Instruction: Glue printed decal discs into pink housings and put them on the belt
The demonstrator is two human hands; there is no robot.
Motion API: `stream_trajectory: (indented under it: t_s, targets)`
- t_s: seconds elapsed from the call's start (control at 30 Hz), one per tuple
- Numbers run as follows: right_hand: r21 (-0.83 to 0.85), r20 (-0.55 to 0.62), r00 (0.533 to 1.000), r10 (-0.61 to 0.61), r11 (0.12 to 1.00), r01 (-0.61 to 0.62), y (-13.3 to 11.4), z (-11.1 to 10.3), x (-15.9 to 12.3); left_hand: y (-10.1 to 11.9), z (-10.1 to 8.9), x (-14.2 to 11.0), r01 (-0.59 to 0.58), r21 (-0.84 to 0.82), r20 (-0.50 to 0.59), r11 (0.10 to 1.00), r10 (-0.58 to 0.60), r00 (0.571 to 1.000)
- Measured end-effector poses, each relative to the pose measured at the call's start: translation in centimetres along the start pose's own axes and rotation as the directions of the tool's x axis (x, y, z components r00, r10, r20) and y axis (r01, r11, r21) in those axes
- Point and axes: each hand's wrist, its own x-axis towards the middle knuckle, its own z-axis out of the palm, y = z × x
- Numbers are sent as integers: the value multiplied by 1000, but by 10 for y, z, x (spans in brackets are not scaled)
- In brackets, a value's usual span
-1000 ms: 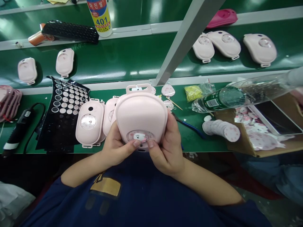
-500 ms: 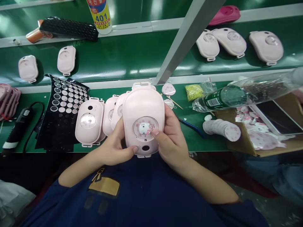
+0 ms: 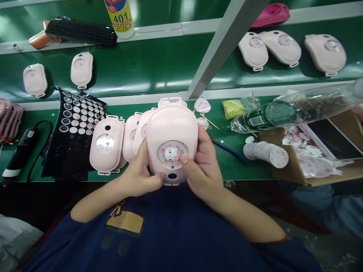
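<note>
A pale pink plastic case (image 3: 172,124) with rounded corners is held up in front of my chest. Its lower part has a round recess with a white cat-face figure (image 3: 171,154) in it, and a dark oval spot below that. My left hand (image 3: 144,173) grips the case's left side, thumb near the lower edge. My right hand (image 3: 205,170) wraps the right side, its thumb resting at the edge of the round recess beside the cat-face figure. The fingers behind the case are hidden. Similar pink cases (image 3: 106,145) stand on the bench to the left.
A black sheet of round stickers (image 3: 75,124) and a black corded tool (image 3: 21,155) lie left. On the right are a blue-handled tool (image 3: 229,148), stacked round discs (image 3: 266,153), a plastic bottle (image 3: 295,109) and a cardboard box (image 3: 314,181). A grey post (image 3: 221,53) rises behind.
The case has tilted slightly and the cat-face figure sits a little higher and further left in view. My right thumb shifted slightly left with it. Both hands keep their hold.
</note>
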Motion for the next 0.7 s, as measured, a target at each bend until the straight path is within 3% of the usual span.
stream_trajectory:
  t_s: [0.7]
  targets:
    - [-45,1,1000,-17,999,17,2,0,1,1,1,0,45,-8,-14,999,-45,999]
